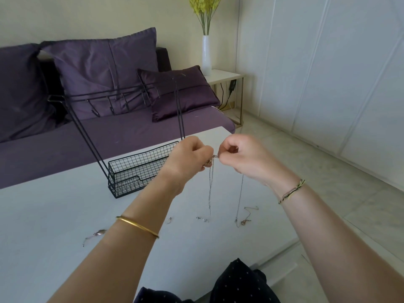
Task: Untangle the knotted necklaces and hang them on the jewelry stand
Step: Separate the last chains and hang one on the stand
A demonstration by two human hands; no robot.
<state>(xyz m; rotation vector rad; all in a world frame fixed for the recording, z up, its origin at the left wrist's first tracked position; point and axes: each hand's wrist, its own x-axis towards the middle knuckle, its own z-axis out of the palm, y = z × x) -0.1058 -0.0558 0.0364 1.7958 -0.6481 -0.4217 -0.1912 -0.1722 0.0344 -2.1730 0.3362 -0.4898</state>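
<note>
My left hand [189, 155] and my right hand [239, 158] are raised above the white table [54, 206], each pinching the knot of thin silver necklaces [211, 184] between them. Chain strands hang down from the knot to the tabletop, where their ends and clasps lie. A rose-coloured chain [246, 217] lies loosely under my right wrist. The black wire jewelry stand [131, 169] has a mesh basket base and a hook bar on top, just left of and behind my left hand. No necklace hangs on its hooks.
Another small chain with a pendant [97, 234] lies on the table left of my left forearm. A purple sofa [113, 132] with cushions stands behind the table. A white vase [206, 54] sits on a side table at the back right.
</note>
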